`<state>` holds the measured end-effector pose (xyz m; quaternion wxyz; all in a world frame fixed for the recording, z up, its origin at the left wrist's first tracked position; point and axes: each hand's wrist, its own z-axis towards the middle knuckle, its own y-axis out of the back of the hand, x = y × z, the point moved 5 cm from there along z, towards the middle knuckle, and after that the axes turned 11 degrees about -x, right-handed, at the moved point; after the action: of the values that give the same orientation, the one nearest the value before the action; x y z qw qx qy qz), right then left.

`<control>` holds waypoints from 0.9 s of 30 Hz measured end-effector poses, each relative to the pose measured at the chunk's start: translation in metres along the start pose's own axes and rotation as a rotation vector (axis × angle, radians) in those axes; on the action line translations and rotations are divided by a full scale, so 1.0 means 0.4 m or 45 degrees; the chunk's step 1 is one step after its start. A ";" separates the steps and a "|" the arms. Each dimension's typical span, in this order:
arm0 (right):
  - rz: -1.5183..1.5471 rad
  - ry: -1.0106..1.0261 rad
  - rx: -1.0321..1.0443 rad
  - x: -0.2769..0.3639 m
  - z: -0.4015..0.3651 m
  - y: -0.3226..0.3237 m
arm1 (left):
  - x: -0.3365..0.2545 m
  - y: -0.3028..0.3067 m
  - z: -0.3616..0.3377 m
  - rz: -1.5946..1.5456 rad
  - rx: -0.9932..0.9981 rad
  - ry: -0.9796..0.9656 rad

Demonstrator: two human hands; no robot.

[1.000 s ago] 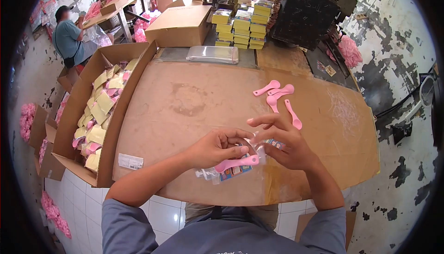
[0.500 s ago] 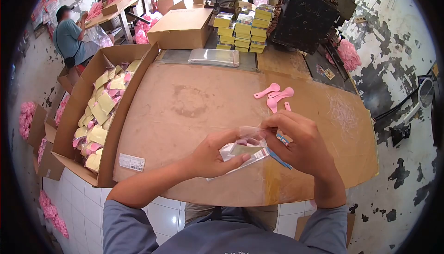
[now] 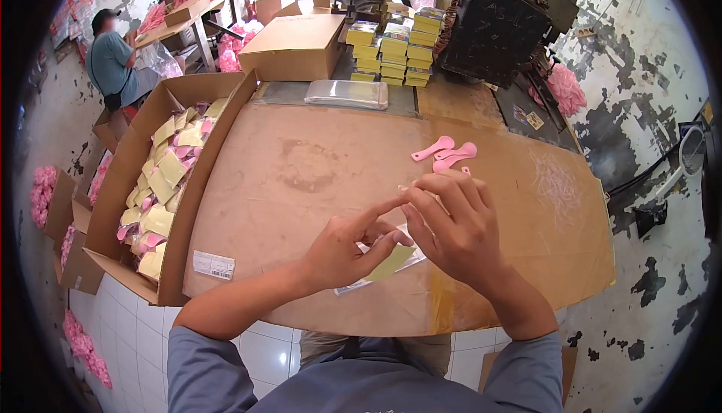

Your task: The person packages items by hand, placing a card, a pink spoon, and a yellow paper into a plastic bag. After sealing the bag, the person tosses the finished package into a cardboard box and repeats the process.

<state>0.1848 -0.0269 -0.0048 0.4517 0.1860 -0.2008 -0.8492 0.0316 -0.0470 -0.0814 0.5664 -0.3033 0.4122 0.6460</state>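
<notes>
In my left hand (image 3: pixel 353 248), thumb and fingers are closed on a small clear plastic packet, and a yellow-green card (image 3: pixel 392 263) shows below the thumb. My right hand (image 3: pixel 455 221) is close against it, its thumb and fingers pinched near the tip of my left index finger. What that pinch holds is too small to make out. Beneath the hands lie flat clear plastic bags (image 3: pixel 352 287), mostly hidden. Several pink plastic scoops (image 3: pixel 434 148) rest on the cardboard-covered table just beyond my right hand, one partly covered by it.
A long open carton (image 3: pixel 218 146) full of packets with yellow cards and pink scoops stands at the left. Beyond are a closed carton (image 3: pixel 289 45), a stack of clear bags (image 3: pixel 347 93) and yellow card stacks (image 3: pixel 395 48). Thin clear strips (image 3: pixel 556 187) lie right. A person sits far left.
My right hand has moved left and turned over the left hand's fingertips. The blue-edged printed piece under it no longer shows, and the yellow-green card is now visible below my left thumb.
</notes>
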 end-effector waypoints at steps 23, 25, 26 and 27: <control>0.688 -1.292 0.055 -0.773 -0.448 0.323 | 0.058 0.004 0.018 -0.369 0.025 0.359; -0.469 -0.928 0.260 -0.863 -0.582 0.355 | 0.068 0.005 0.020 -0.371 0.016 0.348; -0.568 -0.936 0.289 -0.840 -0.593 0.359 | 0.071 0.005 0.022 -0.389 -0.005 0.380; -0.666 -0.943 0.320 -0.817 -0.602 0.364 | 0.073 0.005 0.023 -0.405 -0.025 0.414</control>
<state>0.5761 0.1321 -0.0917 0.0946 -0.0319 -0.3959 -0.9128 0.0252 -0.0250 -0.1019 0.5842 -0.4702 0.4386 0.4951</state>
